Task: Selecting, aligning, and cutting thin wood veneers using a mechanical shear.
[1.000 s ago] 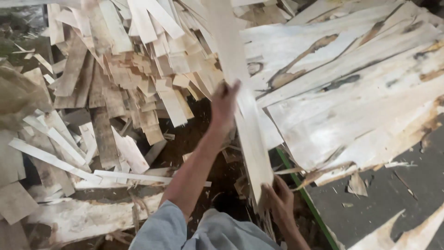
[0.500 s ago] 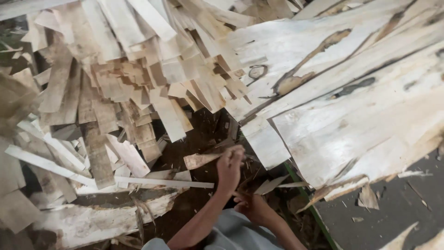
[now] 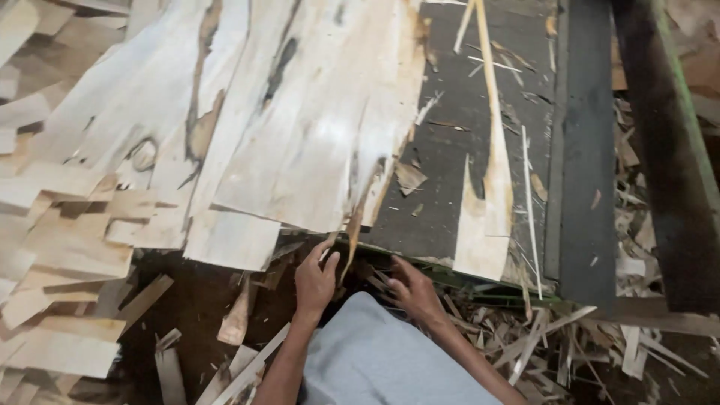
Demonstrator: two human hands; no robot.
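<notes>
Since half a second ago both hands have dropped to the counter's near edge. The left hand (image 3: pixel 315 279) pinches a thin wood sliver (image 3: pixel 351 238) hanging at its 12 o'clock; the right hand (image 3: pixel 414 291) spreads open, empty, over scraps. Veneer sheets (image 3: pixel 300 112) fan toward 11 o'clock: light, brittle, splintery, best gripped flat near an end.

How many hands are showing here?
2. The left hand reaches up at the edge of the pale veneer sheets; the right hand is beside it, over the wood scraps. No others visible.
</notes>
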